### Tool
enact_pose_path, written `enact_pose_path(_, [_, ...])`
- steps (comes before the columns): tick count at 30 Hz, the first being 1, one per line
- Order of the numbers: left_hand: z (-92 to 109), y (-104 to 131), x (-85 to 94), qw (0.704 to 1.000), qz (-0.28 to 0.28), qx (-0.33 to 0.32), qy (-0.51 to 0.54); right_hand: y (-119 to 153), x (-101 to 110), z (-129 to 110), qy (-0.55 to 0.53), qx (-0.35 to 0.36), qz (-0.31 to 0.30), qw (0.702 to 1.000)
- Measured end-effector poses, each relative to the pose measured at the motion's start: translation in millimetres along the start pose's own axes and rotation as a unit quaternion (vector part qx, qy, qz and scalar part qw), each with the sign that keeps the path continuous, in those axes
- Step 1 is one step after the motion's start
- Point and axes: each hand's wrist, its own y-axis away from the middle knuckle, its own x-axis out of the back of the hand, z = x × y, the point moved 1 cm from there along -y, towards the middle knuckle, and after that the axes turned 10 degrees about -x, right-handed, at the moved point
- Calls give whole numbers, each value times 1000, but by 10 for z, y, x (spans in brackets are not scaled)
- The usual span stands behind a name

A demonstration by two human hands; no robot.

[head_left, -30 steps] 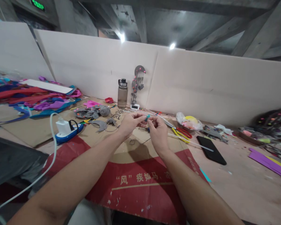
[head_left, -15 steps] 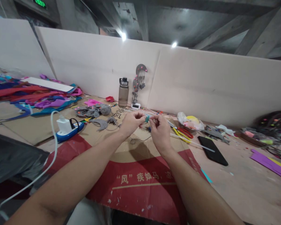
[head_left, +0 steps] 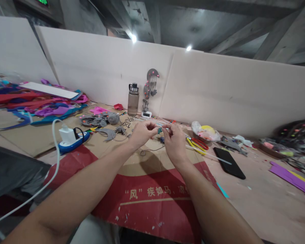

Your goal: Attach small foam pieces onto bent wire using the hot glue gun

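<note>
A small teal piece (head_left: 160, 130), perhaps felt, is pinched between the fingertips of my two hands above the cardboard. My left hand (head_left: 142, 134) is closed on its left side, thumb and forefinger together. From the right, the thumb and forefinger of my right hand (head_left: 175, 140) meet at the same piece. Beneath them a thin grey cord (head_left: 152, 149) lies loosely on the cardboard sheet (head_left: 142, 169). Grey crescent-shaped felt (head_left: 108, 134) lies left of my hands. Red-handled scissors (head_left: 200, 143) and yellow-handled pliers (head_left: 198, 149) lie to the right.
A water bottle (head_left: 133, 100) and a small digital clock (head_left: 146, 115) stand at the back, near a hanging grey ornament (head_left: 152, 73). On the left are a blue power strip (head_left: 75, 144) and coloured fabric scraps (head_left: 51, 110). A black phone (head_left: 229, 163) and a bowl (head_left: 205, 137) are right.
The view has shifted slightly, so the table things sit a little further left. Both hands stay together at the teal piece, which looks slightly turned.
</note>
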Motion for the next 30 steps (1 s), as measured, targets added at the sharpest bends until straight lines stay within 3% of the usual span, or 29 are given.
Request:
enact_pose_path(10, [-32,-15,22,998,-23,-20,-52,-27,4,26,15,-4,-15,1000])
enact_pose_path(21, [25,-24,55,984,-25,-92,-148,-33,-30,40,0,-48,-55,997])
enact_pose_path(26, [-3,-45,87,977,-49,-88,-187,-32,-71,70,-13,-77,-84,993])
enact_pose_path(30, [-70,-59,94,984,-82,-60,-146,-40,-107,99,-40,-120,-115,985])
